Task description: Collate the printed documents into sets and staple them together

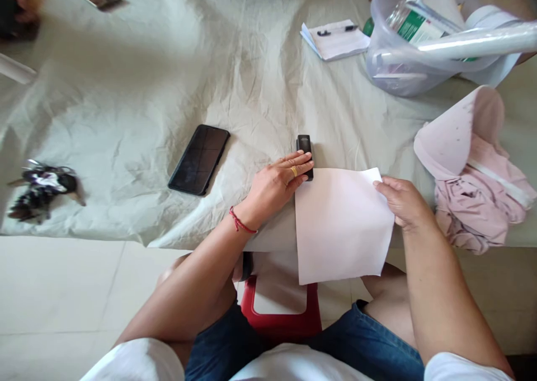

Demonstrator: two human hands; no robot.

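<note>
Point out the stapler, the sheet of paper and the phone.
stapler (304, 144): head view, on its black top, just beyond the left hand's fingertips.
sheet of paper (339, 227): head view, on the middle of the white sheet.
phone (199, 158): head view, on the middle of its dark screen.

one phone (198, 159), one stapler (305, 149), one sheet (340, 224)

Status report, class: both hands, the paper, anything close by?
Left hand on stapler. Right hand pinching paper sheet at its edge. Phone lies left, apart.
</note>
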